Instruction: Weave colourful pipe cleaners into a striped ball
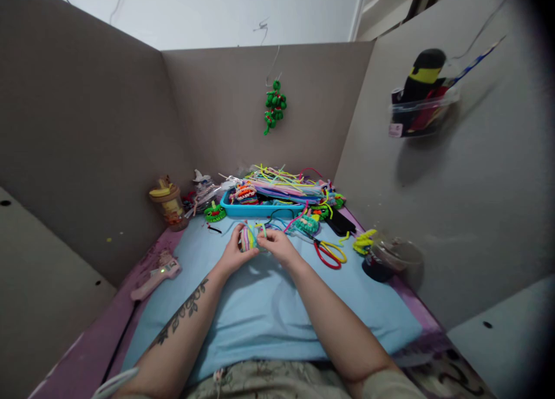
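Note:
A small rounded piece of pipe cleaners [248, 239], striped in pink, yellow, white and green, is held between both hands above the light blue cloth. My left hand [233, 252] grips its left side, fingers closed round it. At its right side my right hand [277, 246] pinches a pale green pipe cleaner [262, 231] that sticks out of the piece. The fingers hide part of the piece. Just beyond and to the right lies a teal pipe-cleaner figure [307, 224]. Scissors [331, 254] with red and yellow handles rest right of my right hand.
Behind the hands stands a blue tray [260, 211] heaped with colourful pipe cleaners [286, 185]. A pink glue gun [156, 277] lies at left, near a tan cup [168, 205]. A dark container [378, 267] stands at right. Grey panels enclose three sides; green figures [276, 105] hang behind.

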`<state>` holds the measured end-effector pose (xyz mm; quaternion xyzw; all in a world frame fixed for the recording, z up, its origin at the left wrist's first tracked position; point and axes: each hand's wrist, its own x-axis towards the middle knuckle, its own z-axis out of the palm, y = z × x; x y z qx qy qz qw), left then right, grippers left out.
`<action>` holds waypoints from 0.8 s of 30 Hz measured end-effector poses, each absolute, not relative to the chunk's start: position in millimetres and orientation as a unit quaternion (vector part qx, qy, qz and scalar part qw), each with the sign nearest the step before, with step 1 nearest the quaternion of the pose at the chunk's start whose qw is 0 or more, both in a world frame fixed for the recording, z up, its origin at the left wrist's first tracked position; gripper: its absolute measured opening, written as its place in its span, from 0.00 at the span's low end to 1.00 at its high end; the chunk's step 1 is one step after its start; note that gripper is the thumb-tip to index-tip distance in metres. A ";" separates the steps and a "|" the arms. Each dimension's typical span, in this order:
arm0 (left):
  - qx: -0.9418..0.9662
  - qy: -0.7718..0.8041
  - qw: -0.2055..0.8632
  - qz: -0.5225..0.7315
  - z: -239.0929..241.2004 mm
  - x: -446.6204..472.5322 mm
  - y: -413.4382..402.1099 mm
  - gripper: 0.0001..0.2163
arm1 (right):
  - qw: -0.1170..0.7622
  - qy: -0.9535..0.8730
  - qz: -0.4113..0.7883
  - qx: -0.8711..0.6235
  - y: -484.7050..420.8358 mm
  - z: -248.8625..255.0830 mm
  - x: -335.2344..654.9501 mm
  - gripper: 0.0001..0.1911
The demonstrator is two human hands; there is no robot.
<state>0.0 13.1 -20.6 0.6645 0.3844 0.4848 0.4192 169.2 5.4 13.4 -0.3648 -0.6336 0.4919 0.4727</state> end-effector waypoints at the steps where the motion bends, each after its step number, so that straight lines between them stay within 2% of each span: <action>1: 0.665 0.377 0.431 0.480 -21.1 -0.6 14.1 0.45 | 0.469 -0.636 0.499 -0.356 3.7 15.2 169.0 0.11; 9: 0.667 0.351 0.514 0.411 -9.8 -1.9 8.4 0.44 | 0.419 -0.694 0.488 -0.325 -2.7 23.7 170.4 0.07; 13: 0.672 0.325 0.513 0.425 -7.3 -0.7 6.0 0.45 | 0.388 -0.707 0.500 -0.315 -2.0 23.3 175.2 0.07; 18: 0.670 0.328 0.502 0.438 -9.4 0.7 5.1 0.44 | 0.415 -0.719 0.435 -0.348 0.1 18.3 175.2 0.04; 24: 0.683 0.357 0.471 0.428 -8.1 1.0 5.4 0.43 | 0.406 -0.712 0.439 -0.369 3.7 18.9 176.8 0.04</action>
